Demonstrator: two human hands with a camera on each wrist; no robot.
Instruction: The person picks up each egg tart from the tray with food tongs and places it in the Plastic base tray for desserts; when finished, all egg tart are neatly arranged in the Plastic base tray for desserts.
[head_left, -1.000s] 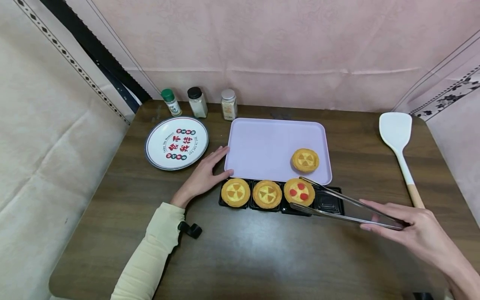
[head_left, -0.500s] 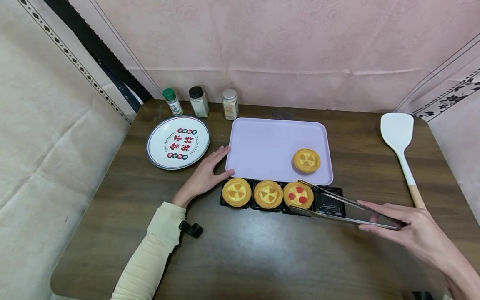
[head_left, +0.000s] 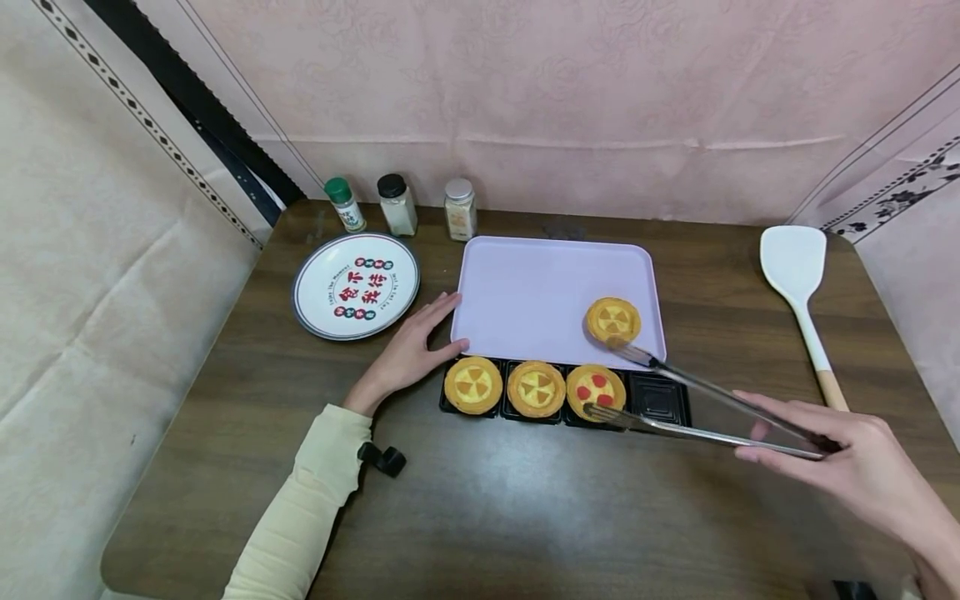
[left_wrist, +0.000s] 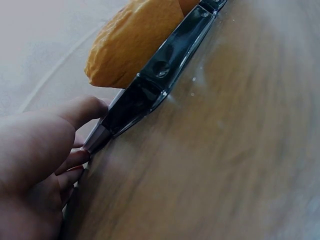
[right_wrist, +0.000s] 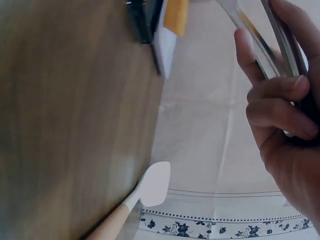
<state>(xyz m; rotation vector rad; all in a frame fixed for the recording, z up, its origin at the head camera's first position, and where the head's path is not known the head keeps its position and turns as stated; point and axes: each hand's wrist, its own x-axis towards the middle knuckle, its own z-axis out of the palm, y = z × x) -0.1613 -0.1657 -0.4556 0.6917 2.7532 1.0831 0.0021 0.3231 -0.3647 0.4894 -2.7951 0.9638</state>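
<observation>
My right hand holds metal tongs, their arms spread apart. One tip hangs by the lower edge of an egg tart on the lilac tray. The other tip overlaps the lower right of a red-dotted tart in the black compartment tray. That dotted tart sits third from the left, beside two yellow-patterned tarts; the rightmost compartment is bare. Fairly straight fingers of my left hand touch the lilac tray's left edge, thumb at its lower corner. In the left wrist view the thumb meets the black tray's end.
A white plate with red print lies left of the tray. Behind stand a green-capped jar, a black-capped jar and a grey-capped jar. A white spatula with a wooden handle lies at the right.
The tongs' arms, earlier on either side of the red-dotted tart, have spread wider, the upper tip moving up toward the tart on the lilac tray. My left hand keeps its place.
</observation>
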